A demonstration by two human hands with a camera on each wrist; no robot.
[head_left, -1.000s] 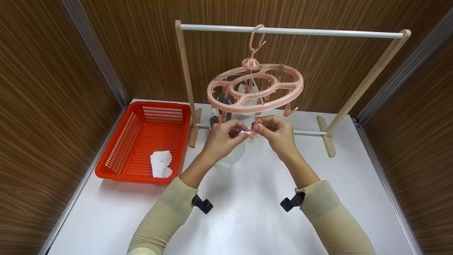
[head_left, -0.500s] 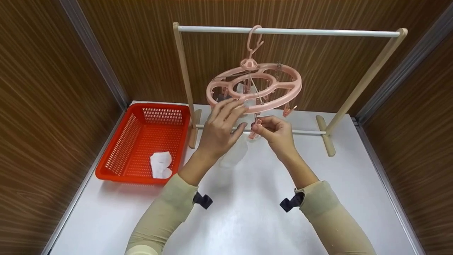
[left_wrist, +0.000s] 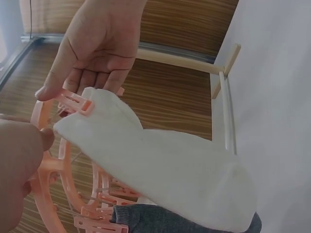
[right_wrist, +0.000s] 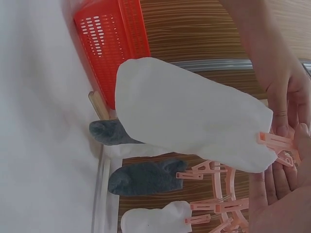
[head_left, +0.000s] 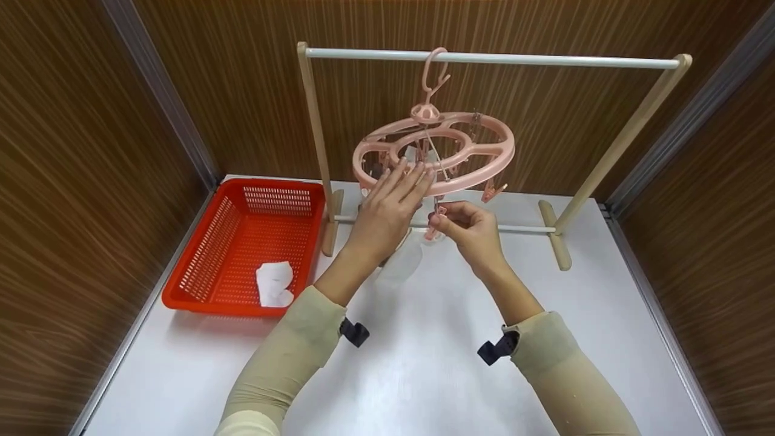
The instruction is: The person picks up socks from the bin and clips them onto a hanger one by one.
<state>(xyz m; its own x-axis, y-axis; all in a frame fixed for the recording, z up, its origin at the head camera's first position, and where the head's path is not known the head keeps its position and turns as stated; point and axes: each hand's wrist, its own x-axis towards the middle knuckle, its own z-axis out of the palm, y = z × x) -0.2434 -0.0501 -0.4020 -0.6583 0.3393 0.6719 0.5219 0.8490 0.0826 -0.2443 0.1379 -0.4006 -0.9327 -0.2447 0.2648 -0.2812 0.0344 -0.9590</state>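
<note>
A pink round clip hanger [head_left: 478, 180] hangs from the white rail. My right hand [head_left: 475, 233] pinches one of its pink clips [left_wrist: 80, 103] between thumb and fingers. That clip's jaws hold the cuff of a white sock [left_wrist: 165, 162], which dangles below; the same white sock [right_wrist: 189, 114] fills the middle of the right wrist view. My left hand [head_left: 382, 221] is raised with straight fingers in front of the hanger's near left rim; whether it touches the rim I cannot tell. A grey sock [right_wrist: 146, 177] and another white sock [right_wrist: 158, 219] hang from other clips.
A red basket [head_left: 242, 307] stands at the left with white cloth, apparently a sock [head_left: 275, 281], inside. The drying rack has wooden legs [head_left: 626, 133] and a white top rail [head_left: 545, 59]. Wood-grain panels [head_left: 72, 181] enclose the white table [head_left: 436, 375].
My left hand has left the white sock beside the clip and risen to the hanger's rim, its fingers straightening. My right hand has stayed on the clip.
</note>
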